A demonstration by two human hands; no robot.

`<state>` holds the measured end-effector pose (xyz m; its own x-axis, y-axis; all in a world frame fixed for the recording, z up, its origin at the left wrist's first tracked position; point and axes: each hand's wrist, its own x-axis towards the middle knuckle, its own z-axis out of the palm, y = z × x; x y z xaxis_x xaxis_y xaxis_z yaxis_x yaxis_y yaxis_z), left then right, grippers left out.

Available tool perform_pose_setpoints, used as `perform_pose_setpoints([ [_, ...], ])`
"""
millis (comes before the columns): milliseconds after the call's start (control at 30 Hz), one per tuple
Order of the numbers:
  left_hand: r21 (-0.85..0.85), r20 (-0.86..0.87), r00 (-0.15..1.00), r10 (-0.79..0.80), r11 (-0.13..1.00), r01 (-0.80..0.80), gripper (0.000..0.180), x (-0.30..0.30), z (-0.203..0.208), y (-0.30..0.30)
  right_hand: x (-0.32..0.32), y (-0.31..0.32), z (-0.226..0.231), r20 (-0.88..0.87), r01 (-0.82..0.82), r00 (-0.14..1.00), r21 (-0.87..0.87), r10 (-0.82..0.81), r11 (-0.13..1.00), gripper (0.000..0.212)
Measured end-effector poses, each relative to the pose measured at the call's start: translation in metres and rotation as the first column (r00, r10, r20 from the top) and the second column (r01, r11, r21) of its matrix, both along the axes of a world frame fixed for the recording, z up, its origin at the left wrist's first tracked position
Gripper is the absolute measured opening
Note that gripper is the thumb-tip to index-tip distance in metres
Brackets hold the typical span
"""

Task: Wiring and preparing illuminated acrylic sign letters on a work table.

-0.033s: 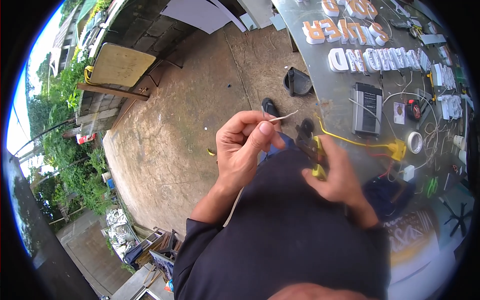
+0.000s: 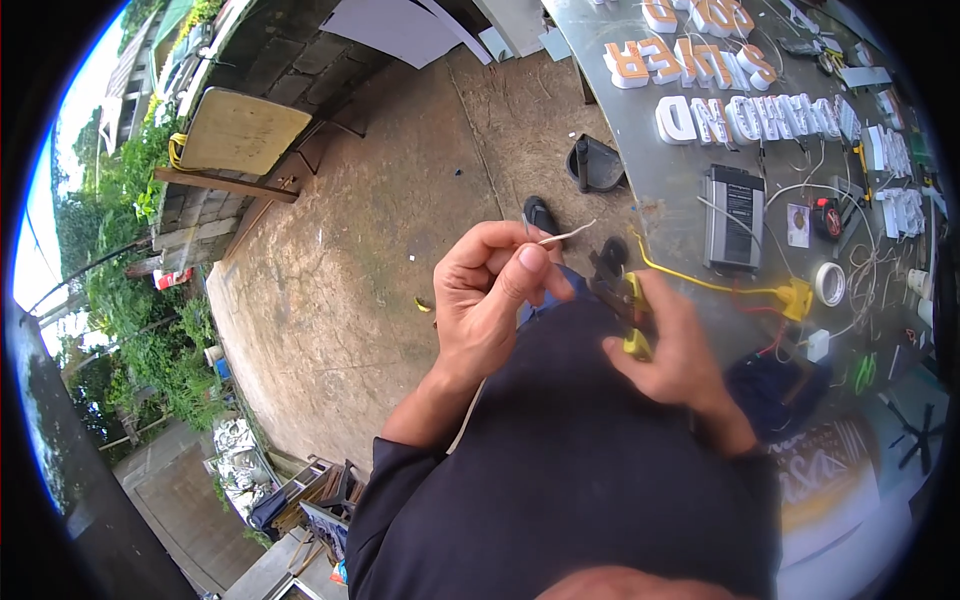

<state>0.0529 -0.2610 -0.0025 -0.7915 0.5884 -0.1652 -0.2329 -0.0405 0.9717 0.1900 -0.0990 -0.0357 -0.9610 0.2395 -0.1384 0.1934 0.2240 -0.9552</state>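
Observation:
Between the thumb and fingertips of my left hand [image 2: 488,298] is pinched a thin whitish wire [image 2: 574,236], its free end pointing right. A short darker strand also rises from the pinch. More of the pale wire hangs below, beside my left wrist. Wrapped round the yellow handles of dark-jawed pliers [image 2: 636,346] are the fingers of my right hand [image 2: 682,352]. The pliers' jaws point up and left, a little apart from the wire end. Whether the jaws are parted is hard to make out.
On the grey table [image 2: 670,180] at right stand white channel letters [image 2: 750,120], a metal power supply [image 2: 733,218], a tape roll [image 2: 829,285], a tape measure [image 2: 827,219] and a yellow cord [image 2: 700,284]. A black dustpan [image 2: 597,165] lies on the concrete floor [image 2: 340,250].

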Motion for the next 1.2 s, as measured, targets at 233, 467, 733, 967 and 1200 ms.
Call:
perform_pose_setpoints([
  [233,0.123,0.001,0.999,-0.041,0.992,0.041,0.014,0.008,-0.002,0.006,-0.006,0.001,0.01,0.011,0.02,1.0,-0.068,-0.019,0.998,0.042],
  [467,0.161,-0.022,1.0,0.007,0.987,-0.003,0.014,0.015,-0.006,0.009,-0.01,-0.001,0.009,-0.062,0.01,0.998,-0.075,-0.015,0.997,0.043],
  [733,0.21,0.02,0.997,0.077,0.974,-0.08,0.011,0.021,-0.003,0.012,-0.011,-0.001,0.009,-0.111,0.01,0.994,-0.054,-0.016,0.998,0.043],
  [967,0.278,0.028,0.998,0.064,0.958,-0.069,0.011,0.022,-0.012,0.01,-0.012,-0.003,0.01,-0.139,0.008,0.99,-0.052,-0.015,0.999,0.042],
  [1200,0.195,-0.053,0.997,0.048,0.98,-0.037,0.009,0.025,-0.015,0.008,-0.012,-0.003,0.007,-0.137,-0.013,0.991,-0.049,0.006,0.999,0.052],
])
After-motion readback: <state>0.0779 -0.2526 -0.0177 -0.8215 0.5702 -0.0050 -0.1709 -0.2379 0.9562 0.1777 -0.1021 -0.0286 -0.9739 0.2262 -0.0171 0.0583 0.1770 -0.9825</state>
